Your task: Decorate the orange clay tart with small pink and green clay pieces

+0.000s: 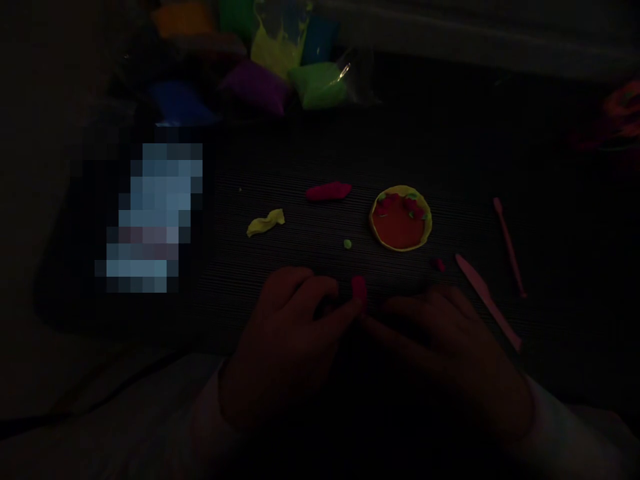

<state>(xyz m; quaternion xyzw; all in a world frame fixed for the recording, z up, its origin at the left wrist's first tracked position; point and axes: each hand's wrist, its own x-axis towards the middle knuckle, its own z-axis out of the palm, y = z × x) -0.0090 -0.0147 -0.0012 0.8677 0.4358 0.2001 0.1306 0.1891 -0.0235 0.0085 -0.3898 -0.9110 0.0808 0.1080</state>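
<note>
A small pink strip of modelling clay (359, 291) stands between my hands, low in the dim picture. My left hand (295, 320) is closed on it, the thumb tip pressing its lower part. The curled fingers of my right hand (440, 333) meet its bottom end with one tip; the exact grip there is lost in the dark. Just beyond lies a light green clay ball (347, 245). Further up are a longer pink clay roll (329, 192) and a round clay disc (400, 230), orange-red with a yellow rim and small red and green pieces on it.
A twisted yellow clay strip (266, 223) lies to the left, near a phone with a blurred lit screen (155, 213). At right are a pink clay bit (439, 265), a pink plastic knife (487, 300) and a thin pink tool (510, 247). Coloured clay bags (317, 83) sit behind.
</note>
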